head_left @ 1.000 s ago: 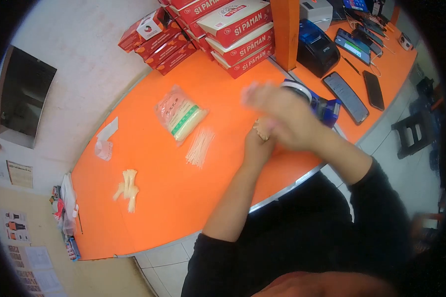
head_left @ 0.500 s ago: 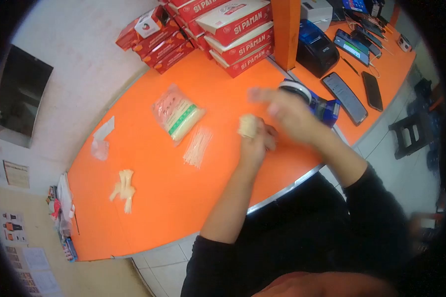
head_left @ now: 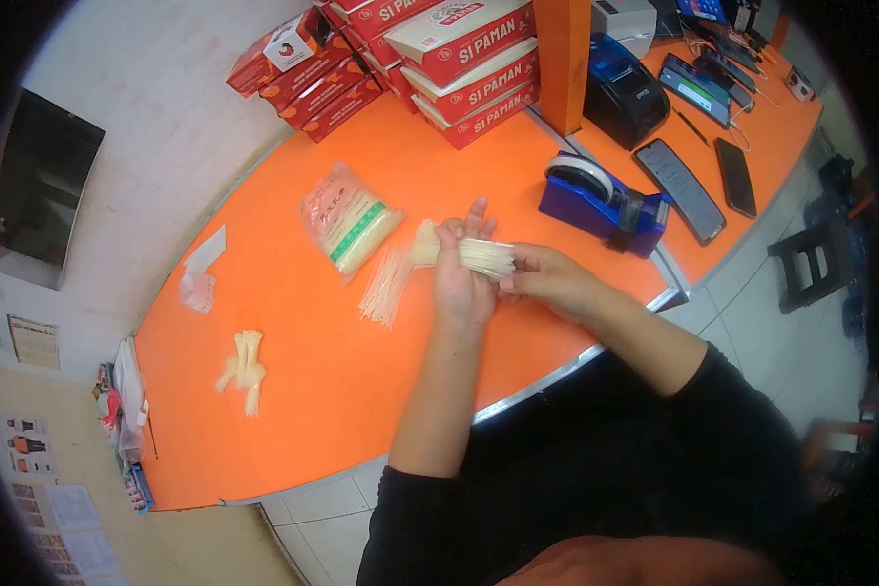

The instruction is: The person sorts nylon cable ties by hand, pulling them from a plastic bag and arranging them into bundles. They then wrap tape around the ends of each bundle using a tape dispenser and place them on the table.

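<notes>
A bundle of thin pale sticks [head_left: 486, 257] lies crosswise in my left hand [head_left: 464, 283], which has its thumb over the bundle and some fingertips showing beyond it. My right hand [head_left: 554, 280] closes its fingers on the right end of that bundle. Just left of my left hand, a loose pile of similar sticks [head_left: 388, 288] lies on the orange table [head_left: 332, 420]. Behind that pile rests a clear plastic bag [head_left: 350, 223] with a green stripe and pale contents. Several more pale bundles [head_left: 245, 371] lie together farther left.
A blue tape dispenser [head_left: 604, 207] stands beyond my right hand. Red and white boxes [head_left: 474, 73] are stacked at the back, next to an orange post [head_left: 563, 68]. Phones [head_left: 680, 191] and a black printer [head_left: 623, 93] occupy the right side. A white paper scrap [head_left: 201, 269] lies left.
My right hand has come down from near the tape dispenser onto the bundle's right end. My left hand has shifted left and turned, so the bundle now lies sideways.
</notes>
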A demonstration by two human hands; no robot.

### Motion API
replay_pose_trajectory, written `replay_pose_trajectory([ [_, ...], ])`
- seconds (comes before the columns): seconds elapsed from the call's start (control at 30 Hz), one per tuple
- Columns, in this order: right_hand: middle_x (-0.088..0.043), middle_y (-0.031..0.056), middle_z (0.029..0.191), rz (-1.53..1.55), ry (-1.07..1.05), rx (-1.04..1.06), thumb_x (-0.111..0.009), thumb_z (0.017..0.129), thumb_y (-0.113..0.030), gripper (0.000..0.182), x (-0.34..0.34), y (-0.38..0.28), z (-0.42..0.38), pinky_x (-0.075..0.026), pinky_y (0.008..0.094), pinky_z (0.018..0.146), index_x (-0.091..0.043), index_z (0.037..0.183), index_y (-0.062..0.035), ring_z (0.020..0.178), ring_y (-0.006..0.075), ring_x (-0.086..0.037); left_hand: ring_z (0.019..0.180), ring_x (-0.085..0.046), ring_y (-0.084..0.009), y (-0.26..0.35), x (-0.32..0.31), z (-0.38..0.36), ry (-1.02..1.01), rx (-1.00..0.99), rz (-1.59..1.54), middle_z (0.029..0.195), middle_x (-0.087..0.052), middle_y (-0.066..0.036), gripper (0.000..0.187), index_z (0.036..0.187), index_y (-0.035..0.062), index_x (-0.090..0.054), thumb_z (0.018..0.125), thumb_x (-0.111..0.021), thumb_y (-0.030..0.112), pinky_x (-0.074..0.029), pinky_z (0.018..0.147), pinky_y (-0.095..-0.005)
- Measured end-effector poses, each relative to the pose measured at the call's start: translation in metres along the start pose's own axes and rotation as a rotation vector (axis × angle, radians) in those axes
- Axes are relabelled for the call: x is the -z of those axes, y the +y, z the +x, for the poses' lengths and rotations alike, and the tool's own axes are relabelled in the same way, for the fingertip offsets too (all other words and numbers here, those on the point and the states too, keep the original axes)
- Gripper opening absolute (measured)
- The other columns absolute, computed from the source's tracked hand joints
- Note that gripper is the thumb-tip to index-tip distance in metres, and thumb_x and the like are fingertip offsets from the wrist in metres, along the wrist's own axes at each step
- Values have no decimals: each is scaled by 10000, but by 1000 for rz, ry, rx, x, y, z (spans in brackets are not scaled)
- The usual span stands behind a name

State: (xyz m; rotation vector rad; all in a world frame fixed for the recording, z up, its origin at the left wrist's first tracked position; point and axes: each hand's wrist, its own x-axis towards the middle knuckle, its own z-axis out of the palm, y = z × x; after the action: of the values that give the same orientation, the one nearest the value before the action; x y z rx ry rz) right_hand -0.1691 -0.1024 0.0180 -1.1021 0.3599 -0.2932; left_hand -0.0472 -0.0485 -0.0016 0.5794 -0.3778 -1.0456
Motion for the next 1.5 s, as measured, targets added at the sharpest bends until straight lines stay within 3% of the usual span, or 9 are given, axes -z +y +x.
replay_pose_trajectory([
  [0.53,-507,-6,781,172,-22,-148,-530,808,-265,212,15,-3,8,-323,221,577,-535,924,-87,694,86,-445,1061,-363,-212,-2,-11,-6,-110,77,187,1221,-378,-107,297,798,154,-398,902,-322,421,-284,945,-393],
  [0.63,-553,51,849,-27,-86,-149,-476,849,-264,271,16,-1,7,-374,257,641,-556,933,-19,760,140,-497,992,-424,-218,-3,-15,-8,-83,35,225,1098,-467,-111,297,794,147,-394,904,-325,414,-357,881,-385],
  [0.83,-583,40,763,-1218,1,-101,-488,832,-230,225,20,-18,0,-414,289,685,-573,875,-27,746,176,-546,690,-527,-165,-5,-8,-7,-54,-21,307,690,-476,-30,270,765,127,-381,900,-395,360,-466,629,-316],
  [1.0,-569,157,960,-768,217,389,-542,748,-160,239,20,-62,-13,-432,373,730,-551,943,-22,883,320,-545,645,-564,-189,-14,-9,-13,-36,-161,815,732,-566,-54,154,867,73,-473,866,-498,226,-462,657,-309],
  [1.1,-513,165,1102,-1097,292,853,-529,755,-149,323,1,-75,-18,-391,388,855,-513,1057,-36,1022,326,-489,733,-593,-201,-19,-16,-17,-64,-291,1157,815,-602,-78,196,912,39,-491,824,-551,204,-458,691,-295],
  [1.27,-479,172,1167,-1461,161,833,-486,794,-171,378,-15,-56,-8,-341,396,933,-470,1141,-22,1118,318,-432,787,-555,-137,-22,-13,-19,-75,-232,989,878,-578,-73,223,970,33,-501,835,-525,208,-445,698,-270],
  [1.37,-495,182,1144,-1193,-72,611,-471,812,-192,377,-1,-72,-6,-330,402,943,-478,1141,-8,1110,301,-446,975,-558,-263,-7,-26,-20,-20,-267,1329,1134,-515,-177,448,1164,18,-449,768,-589,171,-437,784,-300],
  [1.43,-511,183,1128,-801,168,747,-450,832,-216,350,1,-90,-14,-324,398,955,-509,1112,-14,1113,292,-448,1013,-540,-266,7,-41,-20,-19,169,1366,1183,-483,-177,514,1236,44,-394,766,-574,153,-429,805,-300],
  [1.5,-516,181,1124,-1039,142,759,-434,841,-221,339,-7,-69,-8,-326,397,955,-521,1094,-14,1107,300,-452,983,-553,-273,-10,-24,-19,-104,-162,1322,1122,-520,-176,480,1205,51,-421,761,-579,140,-435,787,-306],
])
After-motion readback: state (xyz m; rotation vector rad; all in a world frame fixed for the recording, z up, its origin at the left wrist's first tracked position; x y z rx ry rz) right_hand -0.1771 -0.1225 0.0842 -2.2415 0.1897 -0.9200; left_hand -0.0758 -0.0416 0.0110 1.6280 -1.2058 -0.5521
